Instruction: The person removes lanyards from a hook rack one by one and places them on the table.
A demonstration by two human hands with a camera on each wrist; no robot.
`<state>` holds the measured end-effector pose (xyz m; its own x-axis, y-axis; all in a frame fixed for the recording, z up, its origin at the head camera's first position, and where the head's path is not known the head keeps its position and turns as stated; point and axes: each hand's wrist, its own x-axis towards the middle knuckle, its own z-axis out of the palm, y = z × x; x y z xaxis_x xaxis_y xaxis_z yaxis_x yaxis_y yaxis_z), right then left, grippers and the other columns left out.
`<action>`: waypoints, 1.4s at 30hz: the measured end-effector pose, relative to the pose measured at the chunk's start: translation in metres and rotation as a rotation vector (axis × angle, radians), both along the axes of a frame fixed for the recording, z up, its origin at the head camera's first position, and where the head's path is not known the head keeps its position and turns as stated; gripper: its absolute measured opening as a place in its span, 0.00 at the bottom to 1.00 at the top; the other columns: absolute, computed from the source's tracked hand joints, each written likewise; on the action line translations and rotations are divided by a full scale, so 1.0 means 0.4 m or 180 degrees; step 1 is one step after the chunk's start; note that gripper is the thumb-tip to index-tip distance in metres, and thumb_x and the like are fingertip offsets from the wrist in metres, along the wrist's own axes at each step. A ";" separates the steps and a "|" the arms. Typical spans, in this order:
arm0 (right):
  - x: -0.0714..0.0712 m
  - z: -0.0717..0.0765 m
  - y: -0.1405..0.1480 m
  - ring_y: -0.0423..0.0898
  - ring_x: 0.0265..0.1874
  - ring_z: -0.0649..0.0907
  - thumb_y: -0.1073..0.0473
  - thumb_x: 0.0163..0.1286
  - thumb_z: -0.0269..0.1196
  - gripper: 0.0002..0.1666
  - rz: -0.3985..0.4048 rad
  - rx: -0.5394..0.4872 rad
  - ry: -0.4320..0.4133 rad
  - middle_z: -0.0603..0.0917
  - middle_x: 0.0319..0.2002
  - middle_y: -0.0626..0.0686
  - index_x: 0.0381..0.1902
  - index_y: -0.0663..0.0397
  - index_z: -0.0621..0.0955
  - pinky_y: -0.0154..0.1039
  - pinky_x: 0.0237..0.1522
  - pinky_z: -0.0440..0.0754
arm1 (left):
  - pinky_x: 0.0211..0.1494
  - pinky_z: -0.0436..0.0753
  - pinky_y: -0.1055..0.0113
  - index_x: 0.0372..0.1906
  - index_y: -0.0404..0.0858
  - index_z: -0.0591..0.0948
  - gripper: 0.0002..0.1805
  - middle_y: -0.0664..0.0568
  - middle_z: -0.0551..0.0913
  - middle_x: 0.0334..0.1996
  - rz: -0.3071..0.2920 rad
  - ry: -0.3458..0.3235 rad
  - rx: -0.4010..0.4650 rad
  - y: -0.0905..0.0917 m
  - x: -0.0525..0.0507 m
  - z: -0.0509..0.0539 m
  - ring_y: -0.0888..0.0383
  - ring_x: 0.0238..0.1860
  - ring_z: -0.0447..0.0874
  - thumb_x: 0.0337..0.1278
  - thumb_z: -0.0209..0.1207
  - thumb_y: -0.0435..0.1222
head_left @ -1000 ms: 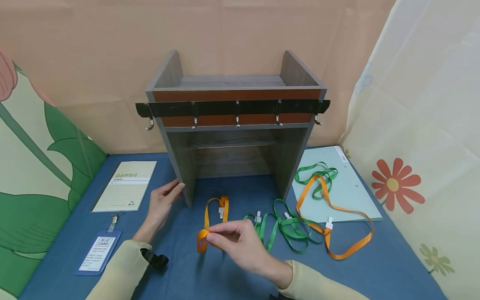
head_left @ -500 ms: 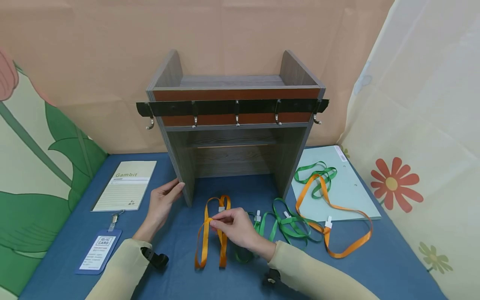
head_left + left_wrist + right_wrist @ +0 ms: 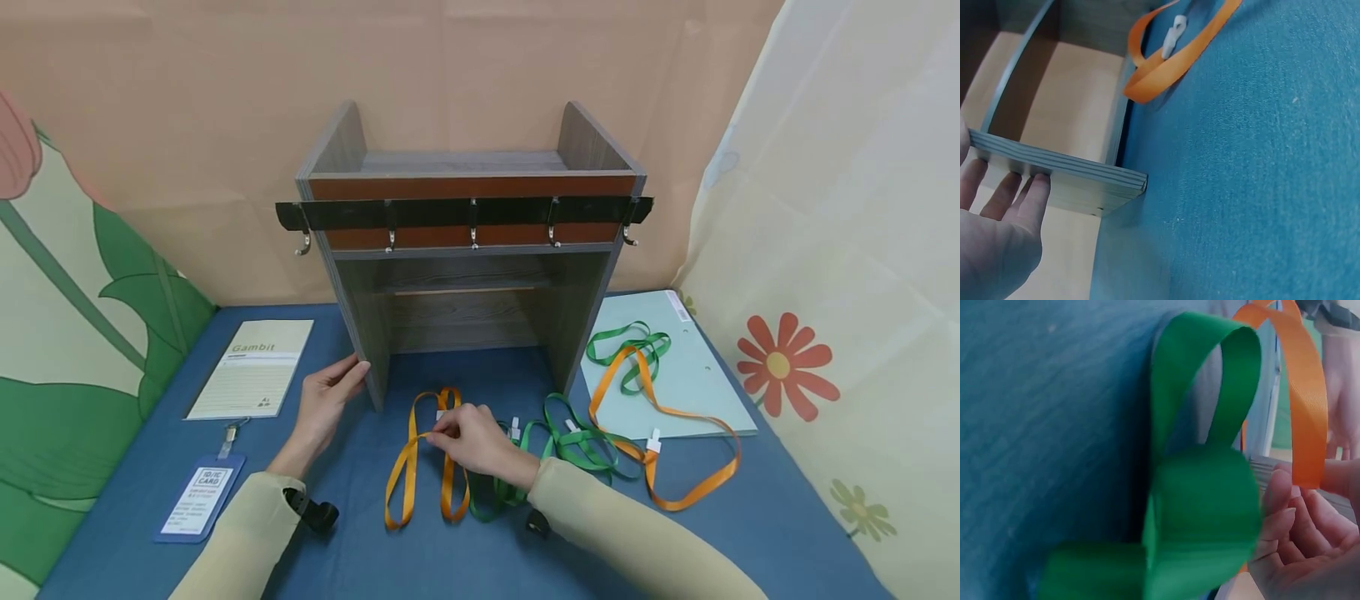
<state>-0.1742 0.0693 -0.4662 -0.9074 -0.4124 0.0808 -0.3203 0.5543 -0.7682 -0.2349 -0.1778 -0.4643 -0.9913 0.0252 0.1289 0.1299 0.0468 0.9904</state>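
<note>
A grey wooden shelf unit [image 3: 474, 188] stands at the back of the blue-covered table. A black strip [image 3: 433, 214] with several silver hooks runs across its front. My left hand [image 3: 321, 408] grips the front edge of the shelf's left side panel; in the left wrist view its fingers [image 3: 1034, 200] lie on the panel's outer face. My right hand [image 3: 476, 439] pinches an orange lanyard [image 3: 1308, 425] between thumb and fingers, in front of the shelf. Loops of that lanyard hang or lie below the pinch. Green lanyard strap [image 3: 1204, 512] lies close beside the right hand.
Left of the shelf lie a notebook [image 3: 251, 371] and a blue ID card holder [image 3: 201, 500] with a metal clip. At right, a pale blue folder [image 3: 701, 375] lies partly under green strap and another orange lanyard [image 3: 693, 492]. Fabric walls rise behind and beside the table.
My right hand has moved forward toward the shelf with the orange lanyard, whose bunched end has dropped into two loops. My left hand has stayed on the side panel.
</note>
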 end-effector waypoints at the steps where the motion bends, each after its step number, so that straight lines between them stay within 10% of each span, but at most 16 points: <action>1: -0.002 -0.001 0.001 0.36 0.16 0.76 0.56 0.67 0.64 0.10 0.0019 0.0032 -0.0017 0.83 0.27 0.43 0.38 0.55 0.88 0.33 0.18 0.77 | 0.51 0.76 0.65 0.62 0.34 0.74 0.27 0.42 0.74 0.60 -0.0011 0.0001 0.0003 0.001 -0.002 0.000 0.62 0.53 0.77 0.63 0.60 0.45; 33: -0.005 0.003 0.037 0.33 0.21 0.79 0.58 0.67 0.64 0.08 0.0043 0.0169 0.0006 0.85 0.28 0.44 0.36 0.54 0.87 0.31 0.23 0.78 | 0.51 0.76 0.66 0.64 0.32 0.72 0.29 0.40 0.72 0.61 -0.0030 -0.0042 0.0056 -0.009 0.009 0.001 0.60 0.55 0.76 0.63 0.60 0.45; 42: 0.012 0.048 0.108 0.45 0.26 0.82 0.56 0.68 0.63 0.11 0.0061 -0.0075 -0.0174 0.85 0.32 0.48 0.41 0.55 0.86 0.36 0.27 0.80 | 0.47 0.79 0.63 0.62 0.32 0.74 0.34 0.41 0.76 0.57 0.0059 -0.0029 -0.0710 -0.003 0.030 0.023 0.51 0.50 0.81 0.61 0.58 0.53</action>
<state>-0.1695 0.1123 -0.4472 -0.9027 -0.4283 0.0412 -0.2878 0.5299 -0.7977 -0.2230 -0.1792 -0.4550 -0.9930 0.0338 0.1133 0.1182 0.2673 0.9563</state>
